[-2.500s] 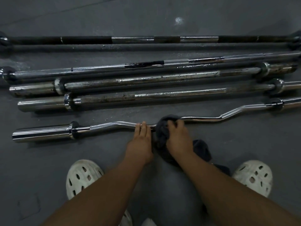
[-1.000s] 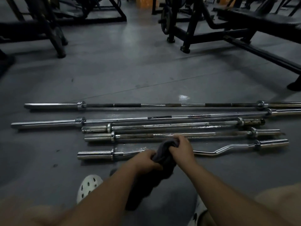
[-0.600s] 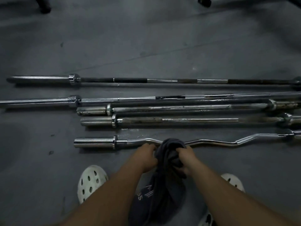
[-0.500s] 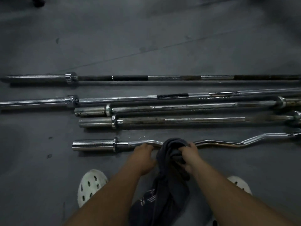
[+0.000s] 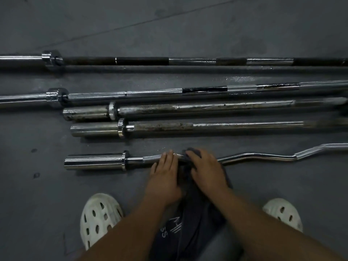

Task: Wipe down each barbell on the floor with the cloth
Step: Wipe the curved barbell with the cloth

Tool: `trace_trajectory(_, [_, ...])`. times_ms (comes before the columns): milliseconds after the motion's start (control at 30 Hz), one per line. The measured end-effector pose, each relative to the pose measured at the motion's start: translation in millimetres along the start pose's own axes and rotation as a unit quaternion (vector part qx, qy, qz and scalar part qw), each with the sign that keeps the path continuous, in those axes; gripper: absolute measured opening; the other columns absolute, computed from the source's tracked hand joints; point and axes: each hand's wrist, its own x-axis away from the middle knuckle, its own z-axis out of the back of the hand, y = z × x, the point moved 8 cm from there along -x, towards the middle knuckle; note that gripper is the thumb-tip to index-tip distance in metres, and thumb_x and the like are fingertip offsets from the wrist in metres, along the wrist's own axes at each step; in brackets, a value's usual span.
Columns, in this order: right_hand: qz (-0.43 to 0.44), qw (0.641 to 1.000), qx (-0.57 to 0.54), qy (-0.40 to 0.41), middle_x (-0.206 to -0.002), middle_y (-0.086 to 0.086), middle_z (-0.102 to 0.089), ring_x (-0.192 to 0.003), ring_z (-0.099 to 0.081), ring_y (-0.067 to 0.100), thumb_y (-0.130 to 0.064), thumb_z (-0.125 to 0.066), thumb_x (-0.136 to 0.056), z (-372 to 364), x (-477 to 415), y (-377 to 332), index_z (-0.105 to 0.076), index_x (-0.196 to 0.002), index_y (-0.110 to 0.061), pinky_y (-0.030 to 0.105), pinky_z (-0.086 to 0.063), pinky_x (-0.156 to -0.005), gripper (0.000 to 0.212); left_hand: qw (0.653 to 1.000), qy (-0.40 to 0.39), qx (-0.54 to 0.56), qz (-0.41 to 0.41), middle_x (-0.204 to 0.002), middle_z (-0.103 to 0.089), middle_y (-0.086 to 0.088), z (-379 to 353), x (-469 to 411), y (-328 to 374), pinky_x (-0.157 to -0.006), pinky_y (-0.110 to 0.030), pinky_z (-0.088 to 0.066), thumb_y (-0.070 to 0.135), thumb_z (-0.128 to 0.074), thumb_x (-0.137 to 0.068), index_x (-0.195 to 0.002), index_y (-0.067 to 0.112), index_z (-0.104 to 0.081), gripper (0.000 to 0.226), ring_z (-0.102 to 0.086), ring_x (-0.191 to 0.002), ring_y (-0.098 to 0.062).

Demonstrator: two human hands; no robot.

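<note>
The right hand grips a dark grey cloth, its fingers curled down over it where it bunches on the curl bar. The fingertips sink into the fold, so how far they wrap the bar is hard to say. The left hand lies just beside it and holds nothing, its fingers straight and flat across the bar's knurled stretch. The cloth is soft and creased, with pale lettering, and trails back between the forearms. The curl bar is bright chrome and wavy, with a thick smooth sleeve at its left end, and it lies nearest the person. Beyond it are four straight bars, roughly parallel: the near two dull and rust-spotted, the far two longer with black bands. The floor is matte dark grey. White holed clogs flank the arms.
</note>
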Motion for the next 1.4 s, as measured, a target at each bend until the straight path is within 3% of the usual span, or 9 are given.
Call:
trace_trajectory(167, [-0.114,0.991,-0.032,0.058,-0.126,0.013,-0.056,-0.113,-0.051,0.037,-0.01,-0.069,-0.065,4.2,15.6,9.1,-0.06,-0.129,-0.02,0.042,-0.046,-0.098,0.066,1.0,-0.011,0.008,-0.001,-0.163,0.018,0.001,-0.2,-0.5,0.2,-0.122,-0.043,-0.009,0.034,-0.055,-0.082,-0.156,0.018,0.008,0.099,0.015,-0.15,-0.017])
trace_trajectory(333, [0.048,0.999,0.008,-0.005,-0.127,0.015,-0.056,-0.109,-0.054,0.037,-0.005,-0.068,-0.068,3.5,4.2,-20.8,-0.054,-0.137,-0.019,0.042,-0.05,-0.091,0.072,1.0,-0.012,0.019,-0.012,-0.164,0.011,-0.001,-3.6,-3.4,-4.8,-0.121,-0.041,-0.015,0.031,-0.058,-0.078,-0.157,0.017,0.002,0.1,0.011,-0.151,-0.017])
trace_trajectory(467, [-0.1,0.994,0.043,0.026,-0.122,0.016,-0.05,-0.108,-0.048,0.037,-0.007,-0.068,-0.073,19.5,25.1,59.6,-0.053,-0.137,-0.019,0.044,-0.05,-0.09,0.067,0.999,-0.008,0.034,-0.012,-0.164,0.012,-0.001,-0.6,-2.4,-0.8,-0.122,-0.039,-0.013,0.024,-0.059,-0.078,-0.157,0.015,0.001,0.099,0.012,-0.151,-0.018])
trace_trajectory(667, [-0.033,0.999,-0.018,-0.032,-0.137,0.014,-0.035,-0.12,-0.043,0.033,-0.018,-0.047,-0.097,-7.7,4.5,-56.1,-0.036,-0.144,-0.021,0.041,-0.045,-0.094,0.048,0.998,-0.013,0.05,-0.023,-0.165,0.006,-0.003,-2.2,-8.7,-4.5,-0.123,-0.036,-0.009,0.025,-0.059,-0.083,-0.157,0.013,-0.001,0.094,0.009,-0.151,-0.018])
trace_trajectory(767, [0.012,0.998,0.014,-0.058,-0.128,0.013,-0.044,-0.113,-0.049,0.033,-0.012,-0.056,-0.085,4.5,7.9,-3.5,-0.04,-0.145,-0.024,0.04,-0.047,-0.093,0.063,0.997,-0.028,0.063,-0.021,-0.165,0.008,-0.001,0.8,-7.0,-5.5,-0.123,-0.034,-0.011,0.019,-0.062,-0.078,-0.157,0.013,-0.003,0.099,0.01,-0.151,-0.018])
trace_trajectory(867, [-0.098,0.995,0.034,0.0,-0.121,0.015,-0.047,-0.108,-0.051,0.036,-0.01,-0.061,-0.081,20.4,21.2,49.4,-0.049,-0.139,-0.02,0.04,-0.048,-0.092,0.061,0.997,-0.022,0.071,-0.012,-0.164,0.013,0.001,1.9,-4.2,-2.2,-0.122,-0.036,-0.017,0.014,-0.06,-0.079,-0.157,0.015,0.001,0.099,0.014,-0.15,-0.017])
trace_trajectory(1133, [-0.006,0.998,-0.028,-0.064,-0.132,0.017,-0.042,-0.113,-0.052,0.038,-0.01,-0.059,-0.082,3.6,-0.5,-7.8,-0.043,-0.145,-0.02,0.04,-0.046,-0.093,0.065,0.999,-0.019,0.047,-0.019,-0.165,-0.002,-0.002,8.0,-9.5,-4.1,-0.122,-0.038,-0.015,0.02,-0.059,-0.084,-0.156,0.015,-0.01,0.087,0.0,-0.151,-0.018])
trace_trajectory(1267, [-0.154,0.987,-0.003,0.053,-0.125,0.021,-0.044,-0.111,-0.047,0.041,-0.017,-0.069,-0.077,27.9,15.3,48.2,-0.057,-0.133,-0.017,0.04,-0.044,-0.097,0.058,0.996,0.066,-0.037,0.038,-0.164,-0.002,-0.007,12.1,11.1,-17.7,-0.12,-0.044,-0.013,0.018,-0.044,-0.091,-0.156,0.012,-0.007,0.075,-0.003,-0.151,-0.024])
trace_trajectory(1400, [-0.134,0.987,-0.085,0.026,-0.127,0.016,-0.04,-0.109,-0.049,0.036,-0.015,-0.065,-0.077,-11.0,9.8,-38.4,-0.052,-0.135,-0.023,0.039,-0.047,-0.092,0.06,0.996,0.053,-0.058,0.038,-0.164,0.012,-0.01,1.4,22.5,-25.4,-0.121,-0.044,-0.013,0.016,-0.035,-0.097,-0.155,0.008,0.007,0.072,0.006,-0.151,-0.025])
